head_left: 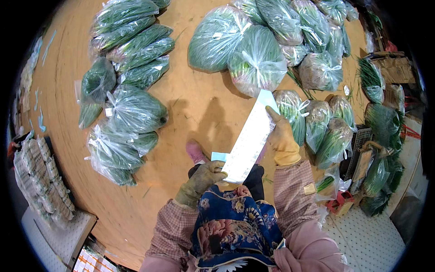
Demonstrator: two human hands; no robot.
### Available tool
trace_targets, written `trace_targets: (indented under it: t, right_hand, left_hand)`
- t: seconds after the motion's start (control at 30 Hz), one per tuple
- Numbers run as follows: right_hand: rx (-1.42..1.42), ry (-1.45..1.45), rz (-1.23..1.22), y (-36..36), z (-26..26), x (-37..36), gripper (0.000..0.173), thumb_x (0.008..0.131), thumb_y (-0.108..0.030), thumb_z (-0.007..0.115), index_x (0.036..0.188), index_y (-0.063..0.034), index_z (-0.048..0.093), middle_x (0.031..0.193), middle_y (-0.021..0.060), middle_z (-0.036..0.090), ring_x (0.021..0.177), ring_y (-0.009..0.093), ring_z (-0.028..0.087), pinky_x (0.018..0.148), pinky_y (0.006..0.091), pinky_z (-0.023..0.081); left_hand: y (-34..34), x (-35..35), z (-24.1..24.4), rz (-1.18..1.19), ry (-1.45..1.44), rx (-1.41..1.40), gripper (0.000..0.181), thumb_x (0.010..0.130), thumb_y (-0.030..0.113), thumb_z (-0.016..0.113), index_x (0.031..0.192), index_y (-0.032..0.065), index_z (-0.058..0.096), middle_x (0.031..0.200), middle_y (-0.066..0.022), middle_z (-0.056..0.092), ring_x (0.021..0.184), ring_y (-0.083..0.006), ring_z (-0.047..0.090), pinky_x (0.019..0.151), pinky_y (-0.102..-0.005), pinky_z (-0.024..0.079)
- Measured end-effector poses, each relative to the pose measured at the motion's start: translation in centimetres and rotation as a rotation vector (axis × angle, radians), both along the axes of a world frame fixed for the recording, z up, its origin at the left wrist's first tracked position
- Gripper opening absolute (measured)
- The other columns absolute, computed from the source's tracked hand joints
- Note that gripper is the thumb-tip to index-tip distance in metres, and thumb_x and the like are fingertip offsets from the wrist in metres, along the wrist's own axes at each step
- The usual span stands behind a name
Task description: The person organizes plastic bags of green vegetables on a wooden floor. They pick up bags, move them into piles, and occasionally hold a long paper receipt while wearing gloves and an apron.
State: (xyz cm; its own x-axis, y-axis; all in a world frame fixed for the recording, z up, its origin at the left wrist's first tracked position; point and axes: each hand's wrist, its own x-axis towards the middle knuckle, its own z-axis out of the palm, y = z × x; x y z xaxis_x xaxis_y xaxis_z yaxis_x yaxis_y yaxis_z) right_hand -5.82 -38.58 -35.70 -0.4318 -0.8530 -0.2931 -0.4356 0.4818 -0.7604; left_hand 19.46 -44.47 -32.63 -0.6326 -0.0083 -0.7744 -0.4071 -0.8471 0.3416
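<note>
A long printed paper strip [246, 146], white with a pale blue end, is stretched at a slant in front of my body. My right hand [283, 137], in a yellow work glove, pinches its upper part with the thumb on top. At the lower end my left hand [207, 176], in a dirtier olive glove, grips the corner. A pale blue piece [220, 156] shows behind the strip by the left fingers; whether it joins the strip, I cannot tell. Just beyond the strip's top lies a tied clear bag of green stalks [258, 63].
Bagged green bundles [136, 51] lie in a row at left, with knotted bags [136, 108] nearer. More bagged stalks [334, 139] lie right, beside a black crate [358, 142] and red box [341, 203]. Wrapped packs [44, 180] are stacked far left.
</note>
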Motion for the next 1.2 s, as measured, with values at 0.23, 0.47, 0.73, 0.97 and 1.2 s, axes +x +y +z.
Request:
trace_targets:
  t: [0.23, 0.47, 0.73, 0.97, 1.2]
  right_hand:
    - [-0.086, -0.267, -0.212, 0.5, -2.6, -1.9, 0.035, 0.08, -0.006, 0.054, 0.111, 0.0065, 0.046, 0.098, 0.014, 0.058, 0.09, 0.022, 0.057, 0.076, 0.0313, 0.047]
    - [-0.166, -0.765, -0.53, 0.7, -7.1, -4.4, 0.047, 0.07, 0.005, 0.058, 0.115, 0.0053, 0.044, 0.099, 0.0148, 0.058, 0.086, 0.023, 0.058, 0.077, 0.0305, 0.046]
    - [-0.216, -1.228, -0.723, -3.2, -2.9, -3.7, 0.026, 0.087, -0.013, 0.046, 0.106, 0.0034, 0.048, 0.099, 0.014, 0.057, 0.083, 0.021, 0.06, 0.069, 0.0313, 0.051]
    - [-0.29, -1.338, -0.805, -5.7, -1.5, -2.3, 0.038, 0.083, -0.026, 0.054, 0.108, 0.0016, 0.047, 0.104, 0.0129, 0.054, 0.095, 0.022, 0.054, 0.08, 0.0366, 0.047]
    - [-0.248, -1.208, -0.867, -4.7, -1.3, -1.0, 0.057, 0.085, -0.045, 0.044, 0.119, -0.0003, 0.038, 0.121, 0.0157, 0.039, 0.115, 0.027, 0.036, 0.097, 0.0395, 0.031]
  left_hand:
    - [0.7, 1.9, -1.1, -0.069, 0.037, 0.035, 0.033, 0.077, 0.001, 0.05, 0.109, -0.0078, 0.046, 0.102, -0.0118, 0.055, 0.088, -0.0134, 0.055, 0.074, -0.0235, 0.048]
    - [0.9, 4.0, -1.0, -0.076, -0.004, 0.091, 0.03, 0.081, 0.003, 0.051, 0.11, -0.0033, 0.046, 0.103, -0.0119, 0.056, 0.091, -0.0185, 0.057, 0.074, -0.0279, 0.051]
    - [1.3, 6.8, -2.1, -0.037, 0.006, 0.098, 0.03, 0.082, 0.002, 0.05, 0.111, -0.0031, 0.046, 0.102, -0.0124, 0.057, 0.09, -0.0186, 0.058, 0.073, -0.0272, 0.052]
    - [0.0, 6.1, -1.6, 0.027, 0.035, 0.12, 0.033, 0.082, 0.004, 0.05, 0.114, -0.0029, 0.044, 0.103, -0.0136, 0.056, 0.091, -0.0193, 0.057, 0.072, -0.0273, 0.052]
    - [-1.1, 5.6, -0.9, 0.104, 0.05, 0.068, 0.04, 0.081, 0.0, 0.049, 0.119, -0.004, 0.039, 0.105, -0.0153, 0.055, 0.093, -0.0204, 0.057, 0.073, -0.0271, 0.052]
